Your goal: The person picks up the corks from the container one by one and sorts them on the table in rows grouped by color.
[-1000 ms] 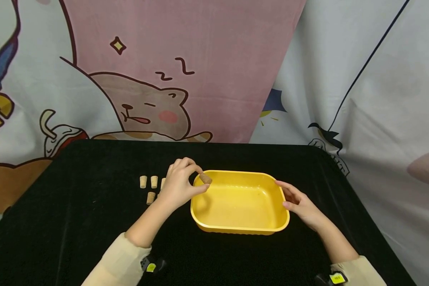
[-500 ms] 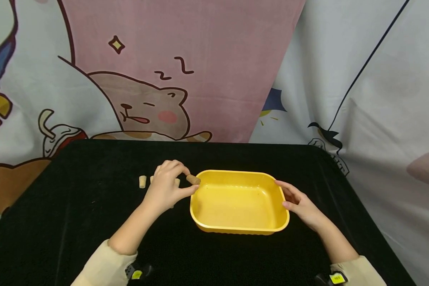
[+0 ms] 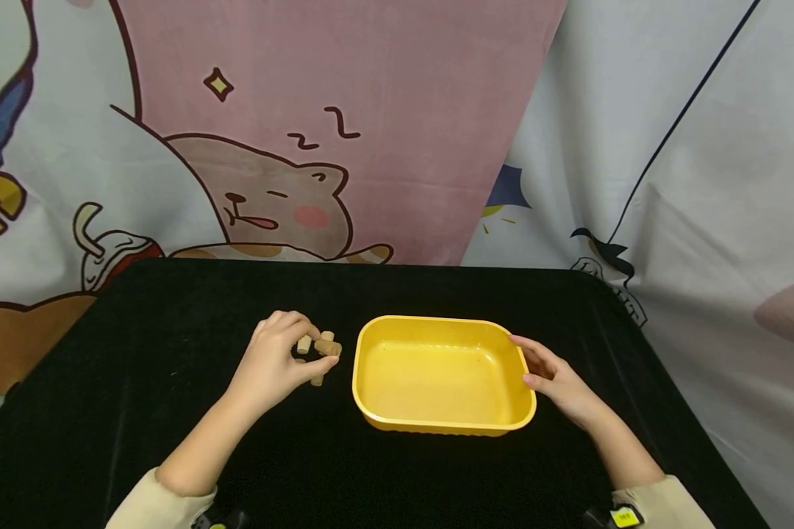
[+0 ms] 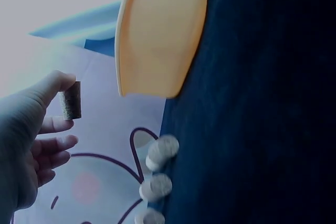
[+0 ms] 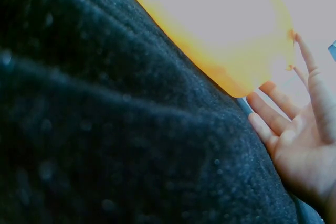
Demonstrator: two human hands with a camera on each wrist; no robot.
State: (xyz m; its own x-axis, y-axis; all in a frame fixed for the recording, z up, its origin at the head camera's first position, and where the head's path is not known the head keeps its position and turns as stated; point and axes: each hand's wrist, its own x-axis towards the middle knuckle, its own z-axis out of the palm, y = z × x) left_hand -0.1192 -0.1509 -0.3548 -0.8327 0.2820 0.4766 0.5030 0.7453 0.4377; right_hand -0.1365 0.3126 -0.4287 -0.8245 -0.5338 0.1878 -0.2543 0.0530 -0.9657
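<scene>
My left hand (image 3: pixel 271 360) pinches a small brown cork (image 3: pixel 328 347) between thumb and fingertips, left of the yellow plastic basin (image 3: pixel 443 426). In the left wrist view the same cork (image 4: pixel 72 100) stands upright between thumb and index finger, the other fingers loosely bent. Around the held cork, paler corks (image 3: pixel 303 344) stand on the black cloth, some partly hidden by the hand. My right hand (image 3: pixel 562 382) touches the basin's right end with thumb and index finger. In the right wrist view its fingers lie spread and fairly straight against the outer wall.
A black cloth (image 3: pixel 172 411) covers the table. Behind it hangs a curtain (image 3: pixel 397 132) with cartoon prints. In the left wrist view several corks (image 4: pixel 156 187) stand in a row below the basin (image 4: pixel 157 35).
My left hand has drawn back to the left with the cork, from over the basin's left rim to the standing corks. The right hand and the basin have stayed in place.
</scene>
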